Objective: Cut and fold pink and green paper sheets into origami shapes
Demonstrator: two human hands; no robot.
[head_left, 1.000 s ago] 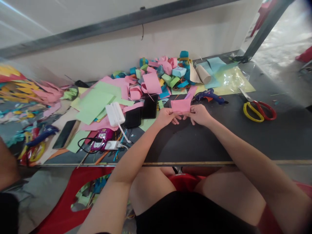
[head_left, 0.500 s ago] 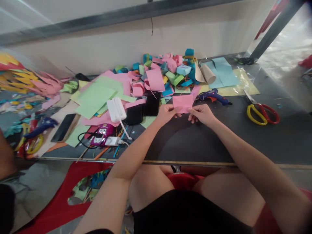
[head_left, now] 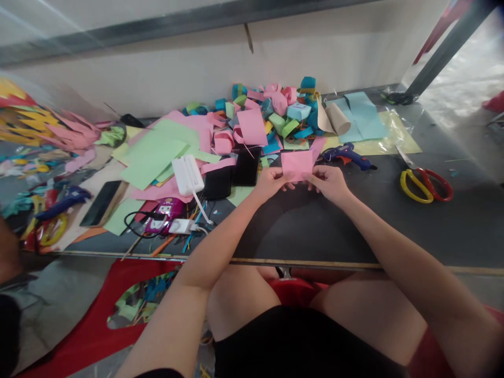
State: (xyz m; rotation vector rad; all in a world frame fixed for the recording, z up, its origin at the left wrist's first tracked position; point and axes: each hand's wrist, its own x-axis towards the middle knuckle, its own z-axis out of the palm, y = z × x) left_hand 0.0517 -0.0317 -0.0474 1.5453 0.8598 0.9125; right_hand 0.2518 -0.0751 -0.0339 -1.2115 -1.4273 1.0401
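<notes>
A small rectangle of pink paper (head_left: 296, 164) is held up above the dark table, its lower edge pinched from both sides. My left hand (head_left: 272, 184) grips the lower left corner, thumb in front and fingers behind. On the lower right corner, my right hand (head_left: 327, 182) is closed in the same way. Some fingertips are hidden behind the sheet. Just beyond my right hand lies a blue glue gun (head_left: 348, 156). Behind my left hand is a black phone (head_left: 247, 167), near a heap of folded paper pieces (head_left: 277, 113) in pink, blue and green.
Scissors (head_left: 425, 184) with red and yellow handles lie at right. At left are green sheets (head_left: 157, 149), a white power bank (head_left: 188, 176), a purple power strip (head_left: 165, 214), another phone (head_left: 103, 203) and a second glue gun (head_left: 65, 203). Part of another person's arm (head_left: 8, 252) shows at far left.
The pink paper faces me a little more squarely, and the fingers of my right hand have drawn in closer behind it. The whole view has shifted slightly.
</notes>
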